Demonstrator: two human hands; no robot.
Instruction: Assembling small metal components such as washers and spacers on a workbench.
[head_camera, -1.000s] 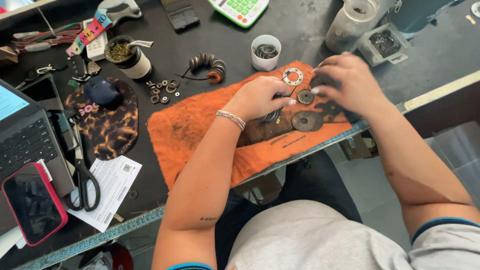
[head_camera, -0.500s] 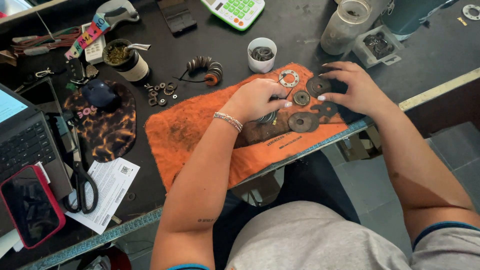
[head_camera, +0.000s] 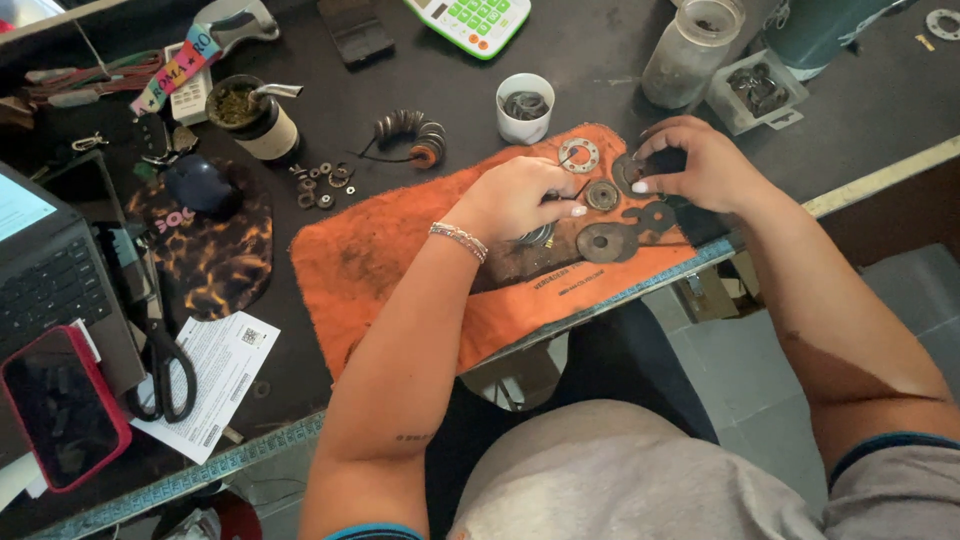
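On the orange cloth (head_camera: 400, 260) near the worktop's front edge, the left hand (head_camera: 515, 200) is pinching a small part; the right hand (head_camera: 695, 165) is closing its grip on a dark disc (head_camera: 628, 172), which needs careful seating next.

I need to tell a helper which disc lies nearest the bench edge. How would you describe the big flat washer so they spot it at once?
Find the orange cloth spread on the dark workbench. Near its right end, just below the left hand and right hand, lies the large brown washer. It is the widest disc there, plain and rusty.

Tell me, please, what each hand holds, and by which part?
The right hand pinches a dark disc by its rim. The left hand covers a round part; its grip cannot be told.
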